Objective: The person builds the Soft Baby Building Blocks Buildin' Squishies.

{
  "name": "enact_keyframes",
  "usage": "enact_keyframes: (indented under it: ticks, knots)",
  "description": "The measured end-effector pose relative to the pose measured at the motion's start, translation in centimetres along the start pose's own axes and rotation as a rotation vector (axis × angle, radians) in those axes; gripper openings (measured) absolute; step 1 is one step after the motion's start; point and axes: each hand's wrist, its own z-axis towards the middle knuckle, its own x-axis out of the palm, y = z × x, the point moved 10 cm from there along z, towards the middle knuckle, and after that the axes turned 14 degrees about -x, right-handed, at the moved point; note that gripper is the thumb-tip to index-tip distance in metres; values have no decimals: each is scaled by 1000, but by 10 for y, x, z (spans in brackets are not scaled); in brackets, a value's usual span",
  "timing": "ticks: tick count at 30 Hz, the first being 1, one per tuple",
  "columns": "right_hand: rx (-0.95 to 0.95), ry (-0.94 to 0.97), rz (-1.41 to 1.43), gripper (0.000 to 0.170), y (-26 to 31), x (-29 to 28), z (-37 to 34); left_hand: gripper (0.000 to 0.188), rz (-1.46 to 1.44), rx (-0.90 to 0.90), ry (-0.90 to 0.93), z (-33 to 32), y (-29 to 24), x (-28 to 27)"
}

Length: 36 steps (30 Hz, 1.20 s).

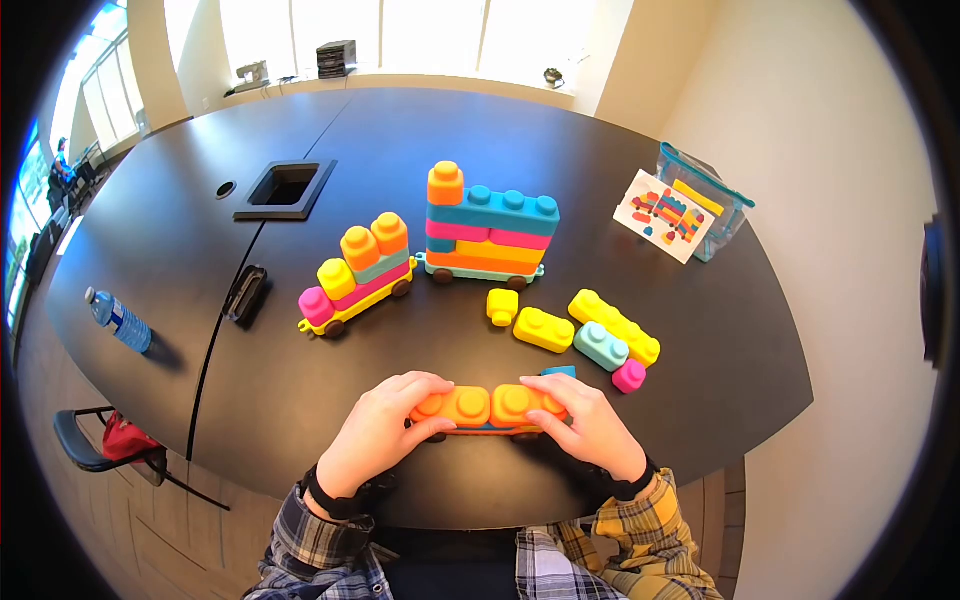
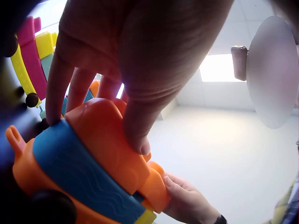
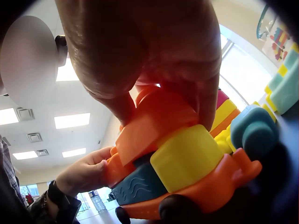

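Observation:
My left hand point(image 1: 372, 432) grips an orange block point(image 1: 466, 405) from above, thumb on the near side and fingers on the far side. With my right hand point(image 1: 597, 428) I hold a second orange block point(image 1: 513, 405) the same way. Both blocks sit end to end on a toy train car close to the table's front. Its wheeled orange base point(image 3: 205, 192) carries a blue block point(image 2: 77, 161) and a yellow block point(image 3: 187, 157). In the right wrist view the right-hand orange block is tilted, with a dark gap under it beside the yellow block.
Beyond the hands stand a yellow-based train car point(image 1: 370, 292) and a taller teal-based one point(image 1: 485, 270). Several loose blocks lie to the right, among them a long yellow block point(image 1: 615, 322) and a blue block point(image 1: 558, 372). A picture card point(image 1: 655, 215) leans on a clear bag point(image 1: 715, 235). A water bottle point(image 1: 120, 322) is left.

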Motion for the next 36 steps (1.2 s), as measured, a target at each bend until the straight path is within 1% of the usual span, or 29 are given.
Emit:
enact_keyframes:
  ticks: [2,4,7,11,16,19,23,31,36]
  knots:
    - [6,-3,0,39,-1,1,-1,42,-1,1,4,0,-1,1]
    - [-28,-3,-34,40,2,2,-1,42,6,9,1,0,-1,0]
    - [13,34,-72,40,2,6,0,42,0,11,8,0,0,0]
    - [5,40,-98,40,3,6,0,42,-10,7,18,2,2,0]
    - [62,43,-43,40,-2,9,-2,43,-3,-8,23,1,3,0]
    - [70,47,-60,39,-1,10,-2,40,-11,24,-10,1,4,0]
    - [54,24,-67,40,1,10,-3,40,-21,33,-12,1,5,0]
    - [88,41,-70,42,-2,9,-8,45,-1,-11,9,0,5,5]
    - [85,17,-69,42,-2,9,-9,44,4,-16,1,-1,4,6]
